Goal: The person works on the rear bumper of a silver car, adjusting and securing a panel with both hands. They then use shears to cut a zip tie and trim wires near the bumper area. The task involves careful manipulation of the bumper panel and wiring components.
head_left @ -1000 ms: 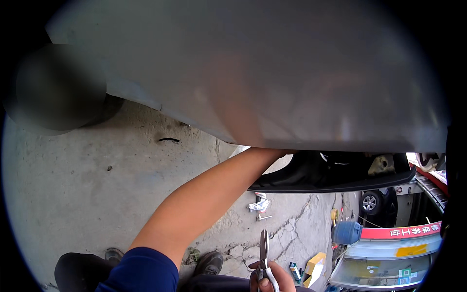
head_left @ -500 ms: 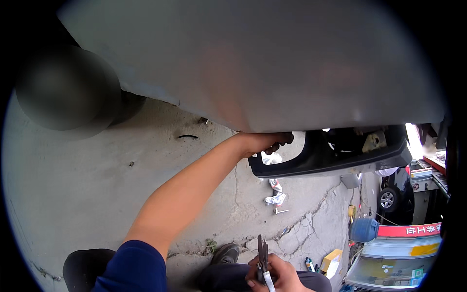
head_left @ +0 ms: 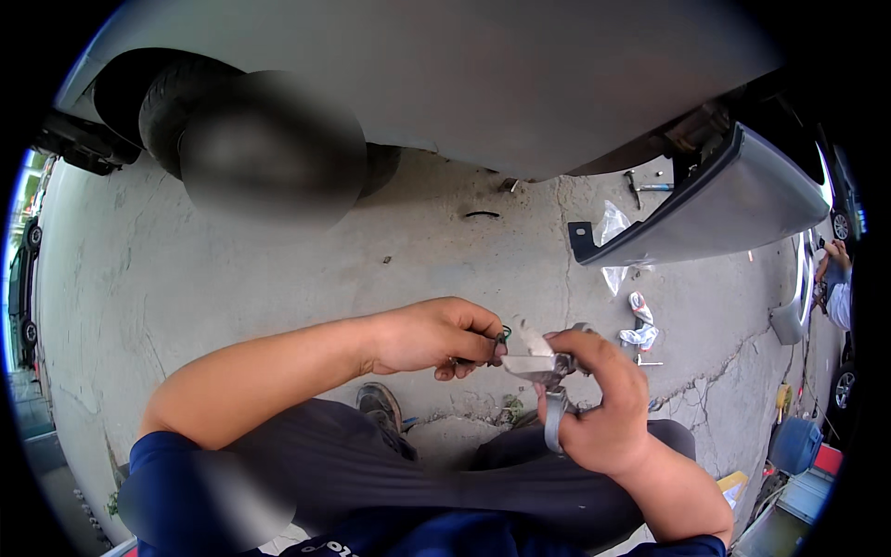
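My left hand is closed in a pinch on a small dark piece with a green loop at its end; most of it is hidden by the fingers. My right hand grips a pair of scissors with grey loop handles. Their blades stand apart, slightly blurred, and their tips reach the fingertips of my left hand. Both hands are in front of my knees, above the concrete floor.
Ahead is a grey car body with a wheel at left. A grey bumper hangs partly detached at right. On the concrete lie a hammer, clear plastic, a white glove and a black strip.
My left hand has come back from the bumper's edge to my knees and pinches a small dark piece. The right hand has raised the scissors to it, and their blades have spread. My view has shifted.
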`<state>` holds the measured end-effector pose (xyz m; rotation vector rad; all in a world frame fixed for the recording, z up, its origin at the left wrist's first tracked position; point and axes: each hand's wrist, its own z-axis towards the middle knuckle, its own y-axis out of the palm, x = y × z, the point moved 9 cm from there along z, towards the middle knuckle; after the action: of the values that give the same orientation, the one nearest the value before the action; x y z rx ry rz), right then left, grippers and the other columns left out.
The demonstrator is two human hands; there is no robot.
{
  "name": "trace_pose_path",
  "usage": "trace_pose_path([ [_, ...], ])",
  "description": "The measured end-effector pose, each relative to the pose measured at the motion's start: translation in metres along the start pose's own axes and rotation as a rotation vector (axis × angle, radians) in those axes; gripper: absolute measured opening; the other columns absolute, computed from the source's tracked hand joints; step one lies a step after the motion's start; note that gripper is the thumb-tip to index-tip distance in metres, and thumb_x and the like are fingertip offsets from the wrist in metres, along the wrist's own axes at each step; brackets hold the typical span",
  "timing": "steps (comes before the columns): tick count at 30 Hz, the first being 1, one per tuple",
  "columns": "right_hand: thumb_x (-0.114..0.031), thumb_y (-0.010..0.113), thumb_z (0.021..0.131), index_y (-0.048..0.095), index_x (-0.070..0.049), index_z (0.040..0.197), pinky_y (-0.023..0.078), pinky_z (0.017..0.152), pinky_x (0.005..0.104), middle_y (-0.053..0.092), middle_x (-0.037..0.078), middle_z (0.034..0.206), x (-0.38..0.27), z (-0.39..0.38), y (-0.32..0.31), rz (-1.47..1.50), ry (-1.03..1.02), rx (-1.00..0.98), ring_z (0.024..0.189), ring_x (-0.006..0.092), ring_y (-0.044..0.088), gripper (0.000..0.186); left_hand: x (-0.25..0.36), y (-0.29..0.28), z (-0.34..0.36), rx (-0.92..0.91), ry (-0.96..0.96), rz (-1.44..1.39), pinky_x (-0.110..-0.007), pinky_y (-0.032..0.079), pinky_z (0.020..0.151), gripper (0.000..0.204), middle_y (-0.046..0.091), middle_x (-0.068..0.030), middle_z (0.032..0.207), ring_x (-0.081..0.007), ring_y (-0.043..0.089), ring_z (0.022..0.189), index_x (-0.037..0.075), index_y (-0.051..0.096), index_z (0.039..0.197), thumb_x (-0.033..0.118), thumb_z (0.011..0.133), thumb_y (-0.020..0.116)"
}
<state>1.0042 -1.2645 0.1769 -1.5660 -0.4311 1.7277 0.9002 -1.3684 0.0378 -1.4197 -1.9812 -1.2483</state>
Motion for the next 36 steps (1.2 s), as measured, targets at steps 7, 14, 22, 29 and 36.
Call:
trace_pose_path([
  [7, 0.003, 0.079, 0.073, 0.066, -0.005, 0.124, 0.056, 0.079, 0.0322, 0.072, 0.010, 0.105, -0.002, 0.025, 0.004, 0.277, 0.124, -0.149, 0.085, 0.0219, 0.069, 0.053, 0.018, 0.056, -0.038, 0.129, 0.088, -0.441, -0.024, 0.043, 0.060, 0.020, 0.059, 0.0027, 0.084, -0.0056, 0.054, 0.073, 0.003, 0.069, 0.114, 0.020, 0.106, 0.065],
  [14, 0.005, 0.075, 0.074, 0.066, -0.006, 0.125, 0.057, 0.079, 0.0310, 0.073, 0.007, 0.107, 0.009, 0.024, 0.016, 0.434, 0.166, -0.177, 0.086, 0.0163, 0.070, 0.053, 0.012, 0.053, -0.040, 0.024, 0.084, -0.334, -0.024, 0.043, 0.060, 0.029, 0.058, 0.0033, 0.077, -0.0056, 0.051, 0.065, -0.001, 0.069, 0.124, 0.019, 0.104, 0.070],
  [22, 0.000, 0.081, 0.074, 0.065, -0.003, 0.125, 0.054, 0.076, 0.0290, 0.072, 0.007, 0.103, 0.021, 0.018, 0.026, 0.511, 0.225, -0.252, 0.082, 0.0138, 0.066, 0.053, 0.010, 0.047, -0.031, -0.047, 0.111, -0.304, -0.024, 0.040, 0.059, 0.032, 0.059, 0.0031, 0.075, -0.0054, 0.050, 0.063, -0.003, 0.071, 0.115, 0.024, 0.099, 0.078],
  [29, 0.000, 0.080, 0.079, 0.060, 0.002, 0.126, 0.053, 0.079, 0.0299, 0.072, 0.010, 0.097, 0.029, 0.009, 0.024, 0.583, 0.351, -0.235, 0.085, 0.0149, 0.069, 0.052, 0.008, 0.049, -0.021, -0.098, 0.085, -0.259, -0.025, 0.043, 0.063, 0.026, 0.061, 0.0012, 0.078, -0.0074, 0.053, 0.066, -0.002, 0.069, 0.106, 0.022, 0.099, 0.076],
  [36, 0.001, 0.080, 0.080, 0.061, 0.001, 0.126, 0.054, 0.078, 0.0298, 0.073, 0.008, 0.091, 0.037, 0.002, 0.007, 0.491, 0.436, -0.083, 0.083, 0.0147, 0.069, 0.049, 0.007, 0.028, -0.015, 0.079, 0.196, -0.641, -0.034, 0.055, 0.094, 0.037, 0.063, -0.0123, 0.127, -0.0186, 0.065, 0.106, -0.007, 0.055, 0.139, 0.006, 0.104, 0.057],
])
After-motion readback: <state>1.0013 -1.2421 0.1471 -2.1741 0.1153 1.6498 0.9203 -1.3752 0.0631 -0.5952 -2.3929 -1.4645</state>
